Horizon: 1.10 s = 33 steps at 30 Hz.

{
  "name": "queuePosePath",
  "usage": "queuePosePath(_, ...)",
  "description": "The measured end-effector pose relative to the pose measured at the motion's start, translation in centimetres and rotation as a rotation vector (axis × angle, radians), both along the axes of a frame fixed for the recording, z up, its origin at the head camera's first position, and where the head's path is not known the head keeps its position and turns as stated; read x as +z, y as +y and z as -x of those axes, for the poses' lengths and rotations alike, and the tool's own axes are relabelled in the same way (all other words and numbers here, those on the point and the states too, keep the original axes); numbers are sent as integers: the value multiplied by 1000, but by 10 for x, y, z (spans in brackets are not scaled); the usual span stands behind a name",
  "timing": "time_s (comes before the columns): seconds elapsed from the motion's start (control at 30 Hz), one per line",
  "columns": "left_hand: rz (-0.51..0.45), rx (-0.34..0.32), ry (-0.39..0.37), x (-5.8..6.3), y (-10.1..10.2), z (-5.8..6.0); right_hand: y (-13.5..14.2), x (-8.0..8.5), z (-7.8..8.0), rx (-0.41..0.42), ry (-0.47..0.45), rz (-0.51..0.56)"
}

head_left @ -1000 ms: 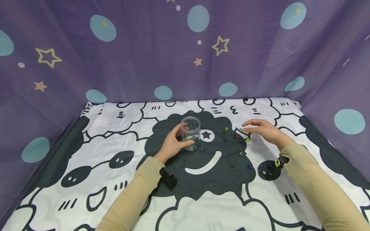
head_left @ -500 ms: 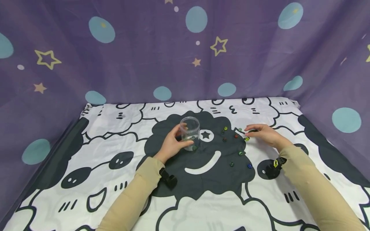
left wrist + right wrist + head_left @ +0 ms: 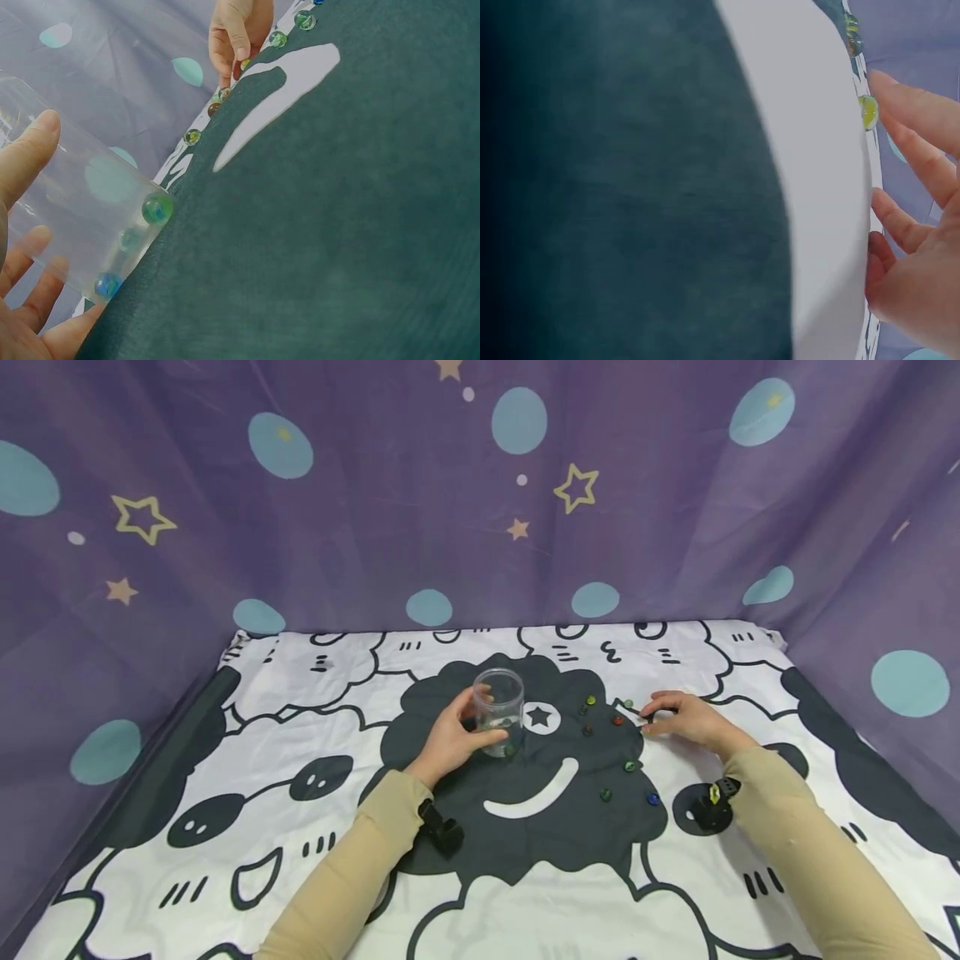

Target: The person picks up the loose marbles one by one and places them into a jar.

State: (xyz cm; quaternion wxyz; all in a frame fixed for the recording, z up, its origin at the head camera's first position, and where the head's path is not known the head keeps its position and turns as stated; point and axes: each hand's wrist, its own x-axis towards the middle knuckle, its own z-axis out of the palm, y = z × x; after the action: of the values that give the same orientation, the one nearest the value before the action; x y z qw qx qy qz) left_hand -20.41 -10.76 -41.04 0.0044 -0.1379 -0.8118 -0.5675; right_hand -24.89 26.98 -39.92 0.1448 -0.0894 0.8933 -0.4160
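Note:
My left hand (image 3: 457, 739) grips a clear plastic jar (image 3: 498, 702) standing on the dark cloud print, thumb in front and fingers round the back. Several marbles lie at the jar's bottom, among them a green marble (image 3: 157, 208) and a blue marble (image 3: 107, 285). To the right, my right hand (image 3: 693, 722) reaches down at a yellow-green marble (image 3: 868, 112). Its thumb and fingers extend close around that marble without a visible firm pinch. In the head view the fingertips hide this marble.
Loose marbles lie left of and nearer than the right hand: a red marble (image 3: 618, 720), a pale green marble (image 3: 628, 703), a yellow marble (image 3: 591, 700), a green marble (image 3: 630, 766) and a blue marble (image 3: 653, 799). A purple curtain (image 3: 375, 527) hangs behind the printed cloth (image 3: 315, 827).
My right hand has moved slightly right and lowered its fingertips to the yellow-green marble, narrowing the gap between thumb and fingers. The left hand keeps its hold on the jar.

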Motion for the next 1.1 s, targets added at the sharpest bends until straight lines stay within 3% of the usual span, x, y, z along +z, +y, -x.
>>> queuePosePath(0.13, -21, -15, -2, 2, -1, 0, 0, -1, 2, 22, 14, -14)
queuePosePath(0.37, -7, -21, -64, 35, 3, -19, 2, -3, 5, 25, -12, -22)
queuePosePath(1.1, -16, -34, -70, 35, 3, -22, 4, -7, 1, 53, -19, 20)
